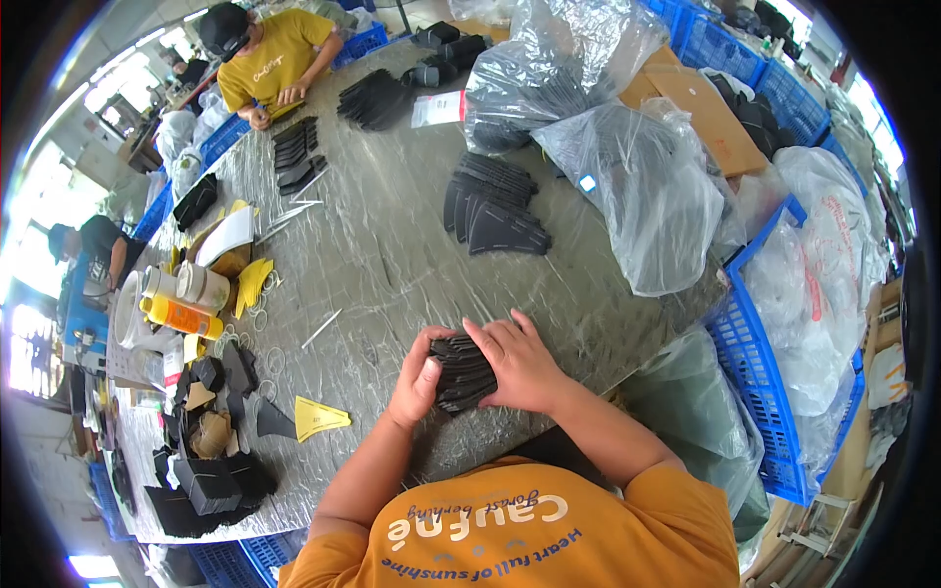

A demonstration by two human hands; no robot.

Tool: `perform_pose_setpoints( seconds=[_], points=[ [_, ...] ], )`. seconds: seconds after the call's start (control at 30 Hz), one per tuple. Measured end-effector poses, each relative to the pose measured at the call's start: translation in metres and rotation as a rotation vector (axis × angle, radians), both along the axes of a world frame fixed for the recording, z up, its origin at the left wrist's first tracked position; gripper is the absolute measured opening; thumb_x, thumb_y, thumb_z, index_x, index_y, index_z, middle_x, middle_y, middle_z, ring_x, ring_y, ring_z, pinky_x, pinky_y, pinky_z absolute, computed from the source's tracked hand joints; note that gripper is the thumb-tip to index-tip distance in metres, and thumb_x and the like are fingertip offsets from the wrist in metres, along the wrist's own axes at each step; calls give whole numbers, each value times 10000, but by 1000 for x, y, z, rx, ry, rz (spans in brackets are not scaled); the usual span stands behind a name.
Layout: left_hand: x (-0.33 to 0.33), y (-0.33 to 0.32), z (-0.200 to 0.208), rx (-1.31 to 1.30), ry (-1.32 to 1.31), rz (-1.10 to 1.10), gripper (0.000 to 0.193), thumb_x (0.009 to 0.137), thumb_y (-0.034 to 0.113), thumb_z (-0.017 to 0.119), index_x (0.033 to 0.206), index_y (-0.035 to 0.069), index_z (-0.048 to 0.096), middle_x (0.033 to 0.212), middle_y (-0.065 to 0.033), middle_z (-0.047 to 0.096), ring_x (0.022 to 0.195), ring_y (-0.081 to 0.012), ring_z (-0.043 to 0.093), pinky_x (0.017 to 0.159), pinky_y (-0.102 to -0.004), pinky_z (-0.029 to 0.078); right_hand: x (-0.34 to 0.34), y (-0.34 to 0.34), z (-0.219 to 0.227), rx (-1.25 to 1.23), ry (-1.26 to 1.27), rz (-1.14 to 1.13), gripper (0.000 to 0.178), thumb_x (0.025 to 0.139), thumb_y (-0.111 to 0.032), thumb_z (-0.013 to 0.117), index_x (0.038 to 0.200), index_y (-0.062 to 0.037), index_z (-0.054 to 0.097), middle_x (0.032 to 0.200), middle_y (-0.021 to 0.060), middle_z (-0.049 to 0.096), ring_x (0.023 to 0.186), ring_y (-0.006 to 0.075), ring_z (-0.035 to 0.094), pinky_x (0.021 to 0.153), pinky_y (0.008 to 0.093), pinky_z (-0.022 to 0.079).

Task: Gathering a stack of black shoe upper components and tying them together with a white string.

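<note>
A thick stack of black cut pieces (463,376) stands between my two hands near the table's front edge. My left hand (416,384) grips its left side, the thumb lying along the edges. Around the right side of the same stack closes my right hand (521,365), with its fingers over the top and far edge. The pieces look thin and layered; their material I cannot make out. Left of my left forearm lie a yellow flared template (321,419) and a single black piece (275,420). Farther off, a fanned row of black pieces (495,206) rests mid-table.
Clear plastic bags (637,191) and a cardboard box (701,113) crowd the far right. A blue crate (760,382) flanks the table at right. Bottles including an orange one (181,318), and black stacks (208,485), line the left. Across the table works another person (274,61).
</note>
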State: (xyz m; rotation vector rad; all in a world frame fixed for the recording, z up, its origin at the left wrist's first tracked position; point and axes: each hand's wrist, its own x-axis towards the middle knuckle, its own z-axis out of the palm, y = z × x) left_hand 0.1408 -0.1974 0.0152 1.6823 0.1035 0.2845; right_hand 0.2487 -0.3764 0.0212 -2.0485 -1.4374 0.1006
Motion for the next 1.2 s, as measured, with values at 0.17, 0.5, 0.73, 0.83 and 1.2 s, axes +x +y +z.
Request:
perform_pose_setpoints(
  seconds=[0.17,0.5,0.73,0.83,1.2],
  points=[
    [87,33,11,181,254,135,663,830,403,711,1248,-58,481,1184,-200,561,1134,-279,514,994,-370,382,21,-6,3,44,-88,-213,1105,520,-291,894,1436,-71,318,1122,107,527,1117,296,509,1089,546,256],
    [217,31,12,932,313,327,1366,511,299,934,1523,106,36,1421,-236,319,1273,-416,356,1099,-452,321,34,-4,0,-10,-26,-357,1087,524,-318,896,1432,-124,332,1156,102,481,1116,304,486,1068,504,287],
    [210,30,0,777,180,417,1245,532,204,916,1502,93,143,1302,-203,450,1226,-386,422,1055,-438,367,37,-6,-1,36,-13,-344,1052,529,-305,888,1421,-113,365,1121,102,488,1077,295,495,993,455,331],
    [205,28,-4,688,-47,426,971,575,161,893,1387,43,373,1237,-220,521,1165,-362,510,994,-417,430,40,-8,0,46,-20,-340,1055,520,-305,889,1418,-116,369,1120,98,492,1072,295,498,987,447,336],
    [57,44,35,494,246,-93,458,675,55,816,1077,63,596,1048,-79,641,982,-157,605,849,-331,505,2,-1,15,-31,68,26,1014,534,-241,869,1407,-87,377,1148,117,519,1095,307,505,937,452,368]
  ],
)
